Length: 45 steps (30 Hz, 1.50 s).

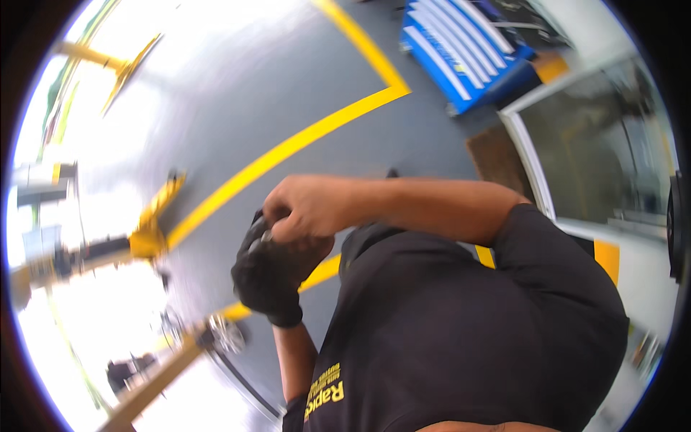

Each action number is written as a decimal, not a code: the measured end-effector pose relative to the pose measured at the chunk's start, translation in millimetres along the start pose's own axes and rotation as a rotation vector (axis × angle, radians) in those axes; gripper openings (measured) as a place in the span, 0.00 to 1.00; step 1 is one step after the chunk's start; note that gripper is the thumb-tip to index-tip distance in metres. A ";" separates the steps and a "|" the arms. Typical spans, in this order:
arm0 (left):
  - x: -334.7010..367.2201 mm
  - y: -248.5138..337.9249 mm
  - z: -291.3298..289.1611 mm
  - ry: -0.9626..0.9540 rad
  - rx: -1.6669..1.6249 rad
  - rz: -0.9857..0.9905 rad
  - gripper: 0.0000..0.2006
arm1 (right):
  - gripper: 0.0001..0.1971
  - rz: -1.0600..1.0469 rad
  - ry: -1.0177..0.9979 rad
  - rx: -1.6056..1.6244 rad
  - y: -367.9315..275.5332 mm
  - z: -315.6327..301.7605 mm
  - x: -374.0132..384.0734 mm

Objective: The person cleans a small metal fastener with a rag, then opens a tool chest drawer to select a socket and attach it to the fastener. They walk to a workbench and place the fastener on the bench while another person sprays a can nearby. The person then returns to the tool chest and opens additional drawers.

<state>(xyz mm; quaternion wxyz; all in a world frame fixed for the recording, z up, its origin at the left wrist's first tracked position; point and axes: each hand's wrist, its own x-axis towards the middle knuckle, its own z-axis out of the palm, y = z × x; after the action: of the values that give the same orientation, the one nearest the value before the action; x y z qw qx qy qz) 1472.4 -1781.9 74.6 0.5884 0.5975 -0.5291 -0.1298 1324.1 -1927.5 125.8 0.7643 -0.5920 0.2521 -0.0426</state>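
A black glove (263,281) covers my left hand (272,263), and its cuff ends at the wrist. My right hand (313,205) is bare and reaches across in front of my body to the left hand. Its fingers are curled and closed on the glove, near the finger end. The two hands overlap, so the fingers of my left hand are mostly hidden and blurred. I cannot tell whether they are bent or straight.
Yellow lines (288,147) mark the grey floor (302,72). A blue tool cabinet (450,54) with white-edged drawers stands at the far right, near a framed window (597,137). Yellow lift arms (147,234) stick out on the left. A wheel (227,335) sits low at the left.
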 end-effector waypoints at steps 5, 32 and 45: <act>98.5 -6.1 156.7 -0.179 -0.163 0.023 0.11 | 0.14 -0.089 0.347 -0.014 -14.4 -145.6 -52.1; 405.9 -27.3 658.5 -1.146 -0.580 -0.016 0.08 | 0.11 -0.050 1.232 0.510 -38.5 -565.0 -131.1; 431.3 -53.6 822.4 -1.528 -1.011 -0.802 0.15 | 0.08 0.080 1.408 0.074 -18.0 -724.4 -241.2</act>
<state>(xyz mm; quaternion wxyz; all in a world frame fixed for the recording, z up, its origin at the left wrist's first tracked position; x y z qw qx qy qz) 1033.8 -2599.3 5.9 0.1883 0.1678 -0.4074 -0.8777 802.9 -2485.0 98.7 0.4403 -0.3875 0.7066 -0.3959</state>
